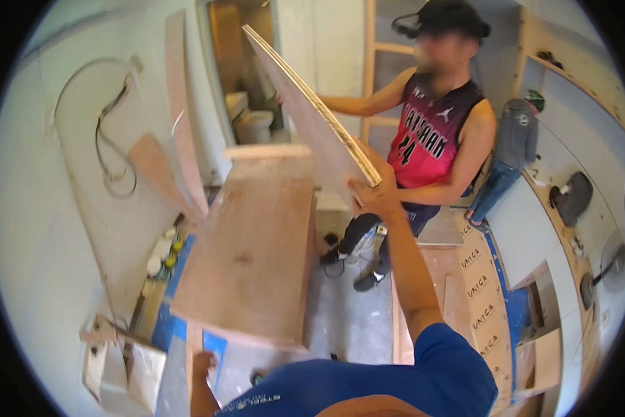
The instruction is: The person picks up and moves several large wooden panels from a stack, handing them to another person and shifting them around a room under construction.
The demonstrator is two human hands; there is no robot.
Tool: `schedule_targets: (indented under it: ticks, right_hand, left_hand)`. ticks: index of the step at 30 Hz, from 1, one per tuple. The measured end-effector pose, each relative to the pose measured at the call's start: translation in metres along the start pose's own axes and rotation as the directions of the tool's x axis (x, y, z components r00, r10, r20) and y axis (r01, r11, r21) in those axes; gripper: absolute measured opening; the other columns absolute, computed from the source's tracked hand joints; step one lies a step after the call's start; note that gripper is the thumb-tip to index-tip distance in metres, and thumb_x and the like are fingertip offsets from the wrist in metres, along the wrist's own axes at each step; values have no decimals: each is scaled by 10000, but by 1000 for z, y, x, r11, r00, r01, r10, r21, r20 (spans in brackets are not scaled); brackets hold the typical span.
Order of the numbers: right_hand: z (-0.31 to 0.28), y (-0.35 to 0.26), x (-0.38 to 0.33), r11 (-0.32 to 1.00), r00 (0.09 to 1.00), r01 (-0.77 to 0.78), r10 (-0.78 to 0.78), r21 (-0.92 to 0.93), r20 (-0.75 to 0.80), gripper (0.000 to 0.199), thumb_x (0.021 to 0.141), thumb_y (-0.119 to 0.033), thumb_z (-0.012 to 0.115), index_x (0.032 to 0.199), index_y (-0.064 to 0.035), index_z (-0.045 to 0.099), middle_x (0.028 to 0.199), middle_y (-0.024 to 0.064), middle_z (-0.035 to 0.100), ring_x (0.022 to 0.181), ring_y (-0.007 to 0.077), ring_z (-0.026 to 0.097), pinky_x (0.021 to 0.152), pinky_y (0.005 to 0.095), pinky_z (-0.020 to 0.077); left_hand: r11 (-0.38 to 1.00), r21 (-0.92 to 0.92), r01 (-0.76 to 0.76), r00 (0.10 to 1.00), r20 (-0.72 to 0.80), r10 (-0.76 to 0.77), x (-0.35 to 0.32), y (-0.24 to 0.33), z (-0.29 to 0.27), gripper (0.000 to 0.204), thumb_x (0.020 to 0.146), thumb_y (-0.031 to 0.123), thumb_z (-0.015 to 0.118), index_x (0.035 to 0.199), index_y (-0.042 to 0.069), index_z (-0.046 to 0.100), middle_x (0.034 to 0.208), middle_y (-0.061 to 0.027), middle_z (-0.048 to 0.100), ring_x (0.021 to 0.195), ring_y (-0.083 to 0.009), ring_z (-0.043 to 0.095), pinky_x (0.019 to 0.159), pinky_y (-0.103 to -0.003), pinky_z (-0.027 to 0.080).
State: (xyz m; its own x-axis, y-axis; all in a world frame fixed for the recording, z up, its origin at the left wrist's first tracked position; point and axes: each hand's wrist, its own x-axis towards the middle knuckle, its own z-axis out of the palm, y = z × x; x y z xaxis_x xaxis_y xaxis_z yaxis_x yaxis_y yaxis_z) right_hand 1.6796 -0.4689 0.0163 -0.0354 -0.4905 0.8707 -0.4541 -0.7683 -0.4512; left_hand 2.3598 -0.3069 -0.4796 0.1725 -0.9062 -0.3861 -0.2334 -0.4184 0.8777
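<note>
My right hand (376, 197) reaches forward, fingers closed round the near lower corner of a plywood panel (305, 115). The panel is tilted on edge, its layered rim facing up. Across from me, a person in a pink and black sleeveless jersey (434, 132) supports the same panel; one of that person's hands (280, 99) shows at its far side. Low at the left, my left hand (203, 363) is curled beside a narrow wooden strip (194, 340); whether it grips anything is hidden. Between us lies a wide brown board-topped workbench or box (243, 257), its top bare near me.
Curved wood pieces (182, 118) lean against the left wall by a hanging cable (104, 132). Green-and-white rolls or containers (163, 257) sit below. A second person in grey (514, 135) stands at the right counter, near a fan (608, 267). Long boards (479, 299) lie at the right.
</note>
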Motion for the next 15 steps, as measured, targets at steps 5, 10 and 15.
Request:
schedule_targets:
  ticks: [5, 10, 15]
  right_hand:
    - [44, 1, -39, 989, 986, 41, -62, -140, -156, 394, 778, -121, 762, 1131, 2, 639, 1000, 211, 680, 874, 345, 682, 752, 351, 538]
    - [46, -21, -9, 982, 987, 33, -61, -186, -146, 342, 810, -220, 741, 1091, -45, 657, 878, 196, 684, 782, 319, 688, 657, 356, 527]
    - [23, -69, 19, 978, 965, 41, -92, -205, -246, 315, 798, -216, 759, 1042, -41, 667, 811, 174, 683, 713, 288, 680, 662, 344, 522]
  left_hand:
    - [644, 585, -493, 809, 35, 587, -6, 173, 71, 136, 823, 135, 606, 816, 4, 642, 749, -58, 620, 692, -172, 588, 605, -333, 468]
    - [740, 156, -654, 752, 31, 658, -89, 405, 173, 347, 871, 181, 643, 1166, 7, 585, 1037, -110, 631, 907, -157, 604, 773, -288, 485]
    - [433, -3, -901, 426, 169, 889, -101, 516, 238, 598, 854, 157, 666, 1385, 36, 420, 1390, -134, 421, 1146, -228, 525, 944, -345, 457]
